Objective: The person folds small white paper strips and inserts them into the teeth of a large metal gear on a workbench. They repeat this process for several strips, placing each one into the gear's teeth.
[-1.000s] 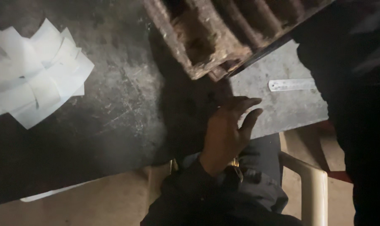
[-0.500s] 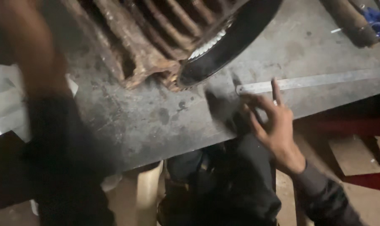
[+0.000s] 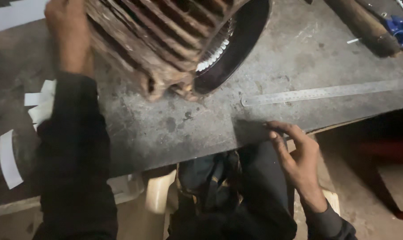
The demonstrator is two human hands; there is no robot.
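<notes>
Two hands are at work here, and we take the finned motor housing [image 3: 166, 40] on the grey worktable [image 3: 299, 58] as our landmark. Nearest to us, below and to the right of the housing, our right hand [image 3: 299, 160] rests at the near edge of the table, fingers [image 3: 281, 131] loosely spread and curled over the rim; it holds nothing, its fingertips touching only the table edge. Under that edge we see our dark trousers [image 3: 237, 195] and a pale plastic chair [image 3: 159, 191].

Left of the housing, our left arm in a dark sleeve [image 3: 72, 151] runs up across the table. A few white paper strips [image 3: 39, 106] lie just beside this sleeve, well left of the housing, and one curved strip [image 3: 8, 158] lies nearer to us.

Farther up, our left hand [image 3: 68, 31] lies against the upper left side of the housing, touching its rusty ribs; we cannot tell how firmly it grips, since the fingers are hidden beyond the casting. The housing lies tilted on its side, its open round mouth facing right, with white winding ends [image 3: 212, 51] showing inside the dark rim.

Right of the housing, a long steel ruler [image 3: 325, 92] lies flat on the table, apart from the right hand. Farthest off, up and right, lie a rusty bar [image 3: 365, 26] and a blue object [image 3: 401, 29] beside it
</notes>
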